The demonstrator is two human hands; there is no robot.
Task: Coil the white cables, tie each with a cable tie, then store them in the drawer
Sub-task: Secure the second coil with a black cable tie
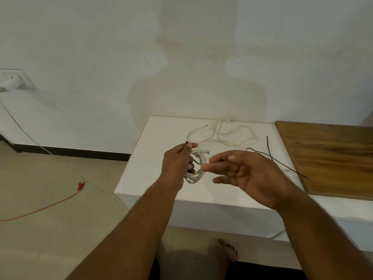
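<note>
A white plug (9,82) sits in the wall socket at far left. A red cable (79,186) lies on the floor. The left hand (177,164) is held above the white counter (153,150). Its fingers curl round the coiled white cable (193,177), and thumb and forefinger pinch one end of a black cable tie (186,142). The right hand (248,176) hovers just beside the coil, palm toward the camera, fingers spread and relaxed, holding nothing. Behind the hands, a loose white cable (222,136) lies on the counter. Two spare cable ties (271,157) lie crossed near a wooden board (331,158) at right.
</note>
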